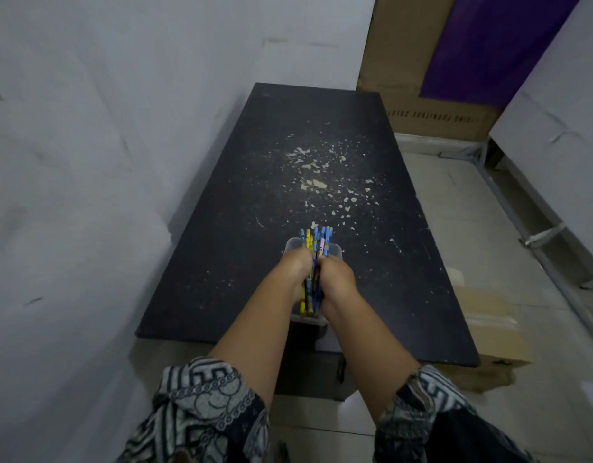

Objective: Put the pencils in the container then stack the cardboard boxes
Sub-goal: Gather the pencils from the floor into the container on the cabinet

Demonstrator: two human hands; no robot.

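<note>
Gripping pencils (313, 259) | both hands clamped: left hand (293, 274), right hand (336, 284) | container (293, 243) mostly hidden

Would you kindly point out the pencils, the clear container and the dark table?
pencils (321, 240), head view, on the far ends.
clear container (293, 243), head view, far left rim.
dark table (255, 162), head view, bare top.

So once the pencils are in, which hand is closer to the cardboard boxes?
Probably the right hand. Both hands grip the bundle of colourful pencils over the clear plastic container, but the flat brown cardboard boxes lie on the floor on the right; the left hand faces the wall.
</note>
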